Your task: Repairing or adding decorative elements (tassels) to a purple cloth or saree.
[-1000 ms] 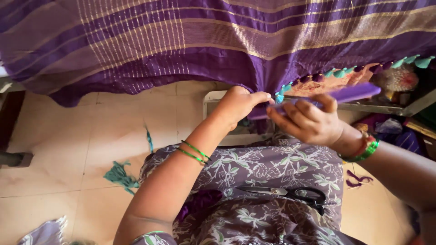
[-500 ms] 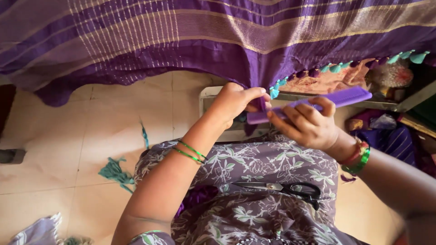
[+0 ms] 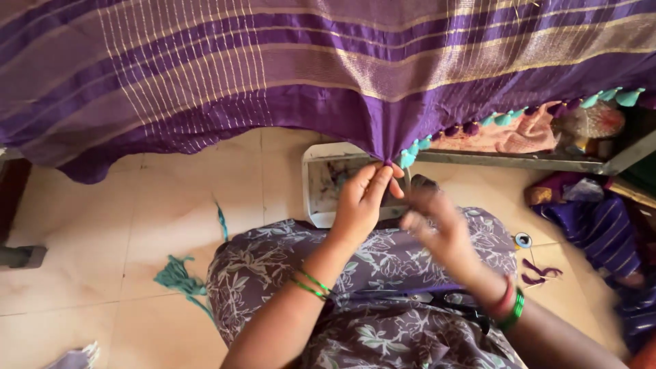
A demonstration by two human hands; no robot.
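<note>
Overhead, a purple woven cloth with gold stripes [image 3: 273,68] hangs across the top of the frame, its lower edge dipping to a point at centre. Left hand [image 3: 365,198], fingertips pinched together, grips that point of the cloth edge just beside a teal tassel [image 3: 407,158]. A row of teal and purple tassels runs up the hem toward the upper right. Right hand [image 3: 437,229] sits just right of and below the left, blurred; cannot tell whether it is clenched or holds anything. Green bangles on both wrists. Behind the hands, a white rectangular tray [image 3: 316,188] lies on the beige tiled floor [image 3: 102,239]. Black-handled scissors [image 3: 451,301] rest on the lap, on a purple floral dress. Teal thread bundle [image 3: 179,277] lies on the floor, lower left.
</note>
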